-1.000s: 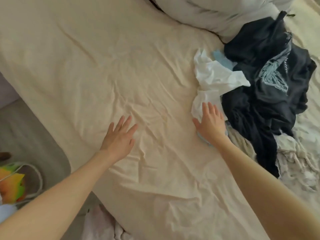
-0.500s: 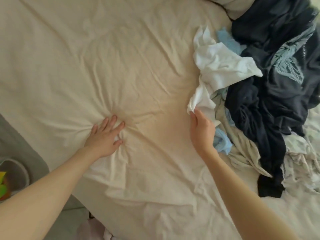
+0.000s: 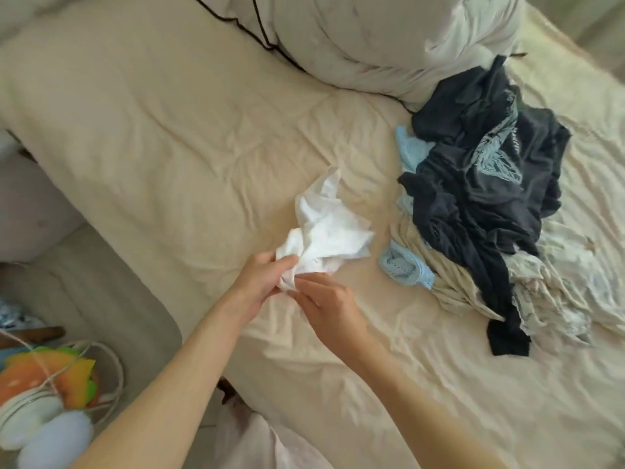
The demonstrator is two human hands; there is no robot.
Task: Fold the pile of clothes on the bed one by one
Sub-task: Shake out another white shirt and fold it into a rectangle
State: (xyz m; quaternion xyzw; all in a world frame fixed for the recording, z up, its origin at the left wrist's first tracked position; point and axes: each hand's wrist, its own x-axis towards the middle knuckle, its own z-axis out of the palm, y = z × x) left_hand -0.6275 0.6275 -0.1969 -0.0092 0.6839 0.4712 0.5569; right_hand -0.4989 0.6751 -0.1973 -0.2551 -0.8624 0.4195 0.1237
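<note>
No brand, label or legible writing on any garment; the dark T-shirt (image 3: pixel 487 184) on top of the pile carries a pale grey-blue graphic with a line of small characters beside it, too small to read. Left hand (image 3: pixel 262 282): fingers curled, thumb across, gripping the near lower corner of a crumpled white garment (image 3: pixel 324 228). Right hand (image 3: pixel 326 308): fingers partly bent, fingertips pinching the same bunched corner just beside the left thumb; the two hands are almost touching. The white garment lies bunched on the cream bed sheet (image 3: pixel 169 147), its far end pointing away from the person, set apart to the left of the pile of clothes (image 3: pixel 480 231). The pile sits on the right side of the bed: dark T-shirt uppermost, a light blue lace-edged item (image 3: pixel 404 267) showing at its left edge, beige and pale fabrics beneath. White duvet (image 3: pixel 389 38) bundled at the far end, touching the pile. A round basket (image 3: pixel 50 401) with coloured items stands on the floor, lower left.
</note>
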